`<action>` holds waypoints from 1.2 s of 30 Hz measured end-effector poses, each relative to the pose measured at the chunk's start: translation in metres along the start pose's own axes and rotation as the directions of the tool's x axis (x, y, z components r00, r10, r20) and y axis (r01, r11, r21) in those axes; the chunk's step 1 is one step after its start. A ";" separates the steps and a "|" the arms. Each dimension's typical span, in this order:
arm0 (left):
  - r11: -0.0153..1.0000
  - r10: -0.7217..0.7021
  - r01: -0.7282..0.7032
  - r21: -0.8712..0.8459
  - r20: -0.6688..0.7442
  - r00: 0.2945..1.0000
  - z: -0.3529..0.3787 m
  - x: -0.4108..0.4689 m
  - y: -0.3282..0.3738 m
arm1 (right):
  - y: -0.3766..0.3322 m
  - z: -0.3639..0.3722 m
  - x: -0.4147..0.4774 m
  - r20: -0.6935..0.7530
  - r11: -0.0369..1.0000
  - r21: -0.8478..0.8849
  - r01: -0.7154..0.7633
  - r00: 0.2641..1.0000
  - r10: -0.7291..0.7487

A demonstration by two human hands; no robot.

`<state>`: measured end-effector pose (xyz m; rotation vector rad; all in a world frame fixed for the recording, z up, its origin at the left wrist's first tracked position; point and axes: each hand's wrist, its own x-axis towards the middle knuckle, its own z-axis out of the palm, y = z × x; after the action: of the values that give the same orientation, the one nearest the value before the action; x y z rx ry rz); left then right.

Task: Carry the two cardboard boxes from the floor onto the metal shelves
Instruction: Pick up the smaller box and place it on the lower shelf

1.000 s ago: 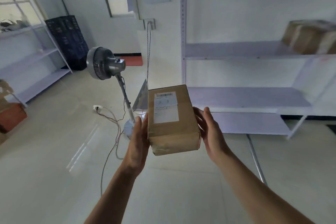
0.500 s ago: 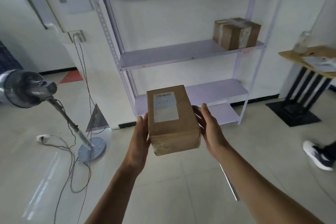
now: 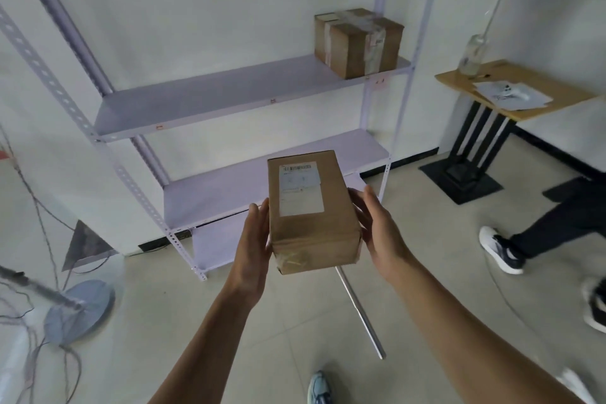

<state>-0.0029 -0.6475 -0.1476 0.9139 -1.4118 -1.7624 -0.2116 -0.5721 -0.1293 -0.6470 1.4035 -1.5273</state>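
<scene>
The metal shelves (image 3: pixel 229 92) stand against the wall, the middle shelf bare from its left edge across to a taped box (image 3: pixel 357 41) at its right end. Below, the lower shelf (image 3: pixel 229 193) lies bare. In front, a labelled box (image 3: pixel 311 216) is off the floor, the left hand (image 3: pixel 254 239) and right hand (image 3: pixel 380 229) each with a grip pressed flat against its long sides.

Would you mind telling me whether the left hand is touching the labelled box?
Touching: the head view shows the left hand pressed flat against the labelled box.
</scene>
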 end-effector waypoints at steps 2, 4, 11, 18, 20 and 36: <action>1.000 -0.018 0.017 -0.023 -0.006 1.000 0.008 0.037 -0.006 | -0.003 -0.012 0.030 -0.017 1.000 -0.020 -0.019 1.000 0.018; 0.999 -0.034 0.033 -0.038 -0.013 0.999 0.019 0.070 -0.010 | -0.005 -0.026 0.060 -0.041 0.998 -0.031 -0.049 0.998 0.048; 0.994 -0.087 0.087 -0.058 0.008 0.996 0.068 0.164 -0.020 | -0.022 -0.079 0.144 -0.111 0.991 -0.095 -0.094 0.990 0.083; 0.985 -0.151 0.145 -0.097 -0.055 0.987 0.129 0.254 -0.040 | -0.034 -0.148 0.233 -0.088 0.987 -0.103 -0.124 0.989 0.115; 0.979 -0.173 0.162 -0.121 -0.090 0.981 0.151 0.279 -0.049 | -0.036 -0.174 0.262 -0.065 0.983 -0.110 -0.147 0.988 0.141; 0.935 -0.320 0.244 -0.258 -0.318 0.893 0.260 0.443 -0.083 | -0.064 -0.300 0.462 0.054 0.916 -0.283 -0.283 0.949 0.310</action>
<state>-0.4591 -0.8824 -0.2324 1.2961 -0.8725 -1.7986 -0.6845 -0.8449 -0.2245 -0.6302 1.5715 -1.0596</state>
